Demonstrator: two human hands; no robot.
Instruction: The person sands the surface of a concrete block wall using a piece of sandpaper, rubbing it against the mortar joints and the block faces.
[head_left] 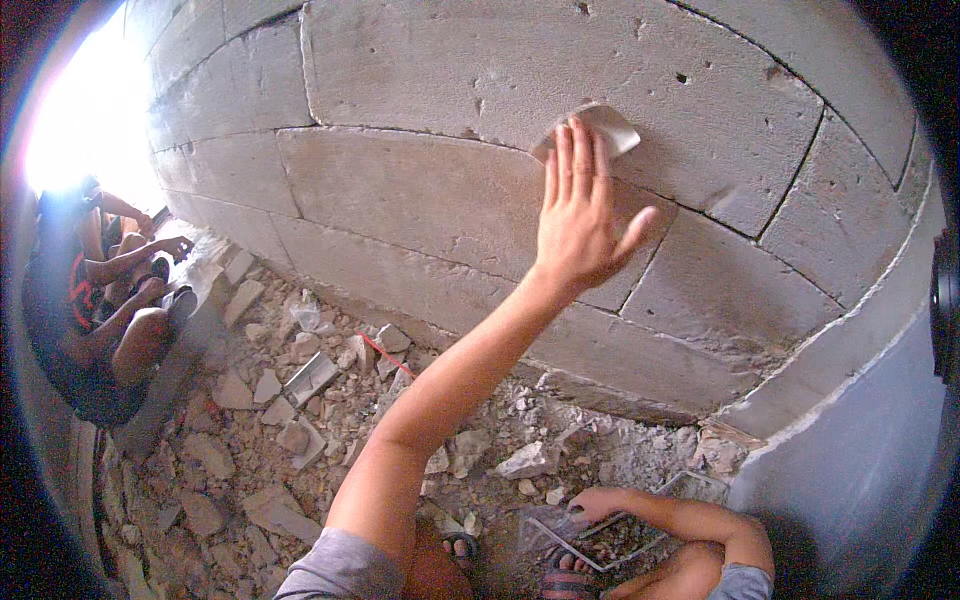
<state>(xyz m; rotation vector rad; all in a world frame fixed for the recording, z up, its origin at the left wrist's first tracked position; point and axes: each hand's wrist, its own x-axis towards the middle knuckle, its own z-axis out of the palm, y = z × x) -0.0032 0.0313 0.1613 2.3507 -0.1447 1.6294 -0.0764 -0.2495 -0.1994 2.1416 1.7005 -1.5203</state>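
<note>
High against the grey block wall [400,190], my left hand [578,215] presses a pale, curled sheet of sandpaper [612,128] flat to the surface. Its fingers lie straight and together over the sheet, with the thumb out to the right. The sheet's upper right corner bends away from the wall. Low at the right, my right hand [597,503] hangs by my knee, close to a thin metal frame [565,537] on the ground. Its fingers point left and are too small and dim to show whether they grip anything.
Broken rubble [215,450] covers the floor, with a red strip [385,352] and a pale channel-shaped piece [312,378] among it. At the far left, a person in dark clothes [85,320] sits by the wall. A smooth grey wall [850,440] stands at right. My sandalled feet [462,548] are below.
</note>
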